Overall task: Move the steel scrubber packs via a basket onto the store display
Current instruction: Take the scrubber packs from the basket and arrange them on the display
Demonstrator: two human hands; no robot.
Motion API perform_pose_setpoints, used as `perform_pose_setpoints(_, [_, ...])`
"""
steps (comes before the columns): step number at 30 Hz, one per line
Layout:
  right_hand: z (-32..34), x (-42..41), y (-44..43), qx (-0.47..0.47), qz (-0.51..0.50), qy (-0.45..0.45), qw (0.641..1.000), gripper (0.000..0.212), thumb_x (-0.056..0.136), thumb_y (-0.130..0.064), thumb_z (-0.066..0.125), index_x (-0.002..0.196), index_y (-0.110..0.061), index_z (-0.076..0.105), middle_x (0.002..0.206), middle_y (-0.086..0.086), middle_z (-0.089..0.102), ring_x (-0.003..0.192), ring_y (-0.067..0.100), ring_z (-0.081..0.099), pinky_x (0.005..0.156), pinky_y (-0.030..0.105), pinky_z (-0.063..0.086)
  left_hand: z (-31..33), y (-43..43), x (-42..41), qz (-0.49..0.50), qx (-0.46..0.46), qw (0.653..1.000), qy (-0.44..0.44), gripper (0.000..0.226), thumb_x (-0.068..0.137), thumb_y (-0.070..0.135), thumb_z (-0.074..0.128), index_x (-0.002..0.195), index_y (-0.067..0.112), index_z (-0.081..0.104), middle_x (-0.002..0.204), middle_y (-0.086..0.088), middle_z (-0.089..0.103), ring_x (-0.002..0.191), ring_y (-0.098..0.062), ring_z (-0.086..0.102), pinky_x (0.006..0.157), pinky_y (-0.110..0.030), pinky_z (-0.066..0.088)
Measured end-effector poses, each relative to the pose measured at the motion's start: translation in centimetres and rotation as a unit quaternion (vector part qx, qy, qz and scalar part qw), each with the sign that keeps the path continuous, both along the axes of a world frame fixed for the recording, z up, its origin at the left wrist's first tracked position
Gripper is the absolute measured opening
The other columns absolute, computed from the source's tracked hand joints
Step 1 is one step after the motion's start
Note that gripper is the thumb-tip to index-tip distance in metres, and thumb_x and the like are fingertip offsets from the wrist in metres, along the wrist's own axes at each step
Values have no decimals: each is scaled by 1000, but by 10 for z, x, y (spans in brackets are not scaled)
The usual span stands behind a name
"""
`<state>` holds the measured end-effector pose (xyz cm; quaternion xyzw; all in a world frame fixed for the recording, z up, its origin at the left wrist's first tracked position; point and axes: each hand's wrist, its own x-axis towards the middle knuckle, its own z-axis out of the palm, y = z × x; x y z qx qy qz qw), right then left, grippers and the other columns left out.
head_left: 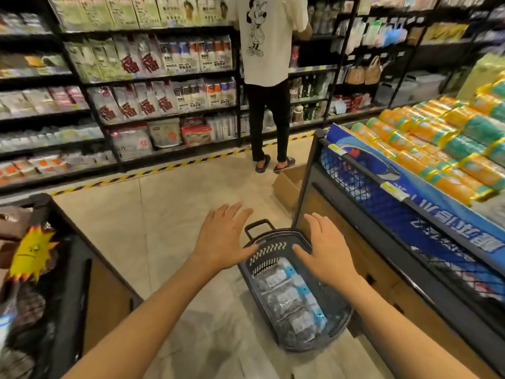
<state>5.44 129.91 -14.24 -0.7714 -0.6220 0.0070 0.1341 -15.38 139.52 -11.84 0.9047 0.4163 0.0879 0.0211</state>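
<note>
Red characters on the far shelves
A large red 福 is printed on each of the white bags (pixel 142 62) on two far-left shelf rows. The white characters on the blue banner (pixel 437 214) along the right display (pixel 388 285) are upside down and unreadable, and the near-left yellow starburst tag (pixel 30 254) is blurred.

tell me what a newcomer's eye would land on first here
The bare left hand and right hand spread open over a dark slotted plastic basket on the floor at bottom centre, filled with clear steel scrubber packs. Bright orange and teal wrapped rolls pile up on the display at right, and a person in a white printed T-shirt stands at the back shelves.
</note>
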Motion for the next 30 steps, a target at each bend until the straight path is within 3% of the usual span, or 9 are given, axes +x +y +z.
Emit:
perform_pose_setpoints(6, [-18,-6,15,-14,-67,16,998,73,88,-49,55,145,-10,32,149,10,35,139,27,28,114,38,26,-21,42,8,-64,1,998,-14,76,75,61,61,139,23,42,146,-4,41,134,-27,37,109,-41,29])
perform_pose_setpoints(15, [-81,36,82,-39,-164,37,985,75,86,-48,58,144,-8,34,147,11,38,137,29,32,113,41,30,-61,125,77,-155,-51,987,8,76,79,59,56,143,24,35,149,-1,36,136,-20,33,113,-37,23])
perform_pose_setpoints(21, [-127,56,141,-77,-215,68,971,72,70,-41,79,126,-1,56,123,17,61,113,38,58,90,48,51,-99,185,134,-225,-73,970,64,79,71,64,34,135,19,48,138,-5,49,126,-27,47,107,-41,33])
perform_pose_setpoints(26, [-162,82,159,-105,-285,85,949,72,64,-41,82,120,0,61,119,19,63,108,41,60,87,50,52,-143,222,188,-287,-98,949,83,69,66,52,63,123,13,59,121,-10,61,108,-29,60,94,-41,47])
perform_pose_setpoints(30, [-224,96,164,-145,-331,133,923,67,72,-37,74,125,-1,55,123,20,58,113,42,55,92,50,49,-216,239,226,-315,-167,926,123,78,70,50,63,136,11,48,136,-12,51,123,-32,50,105,-44,40])
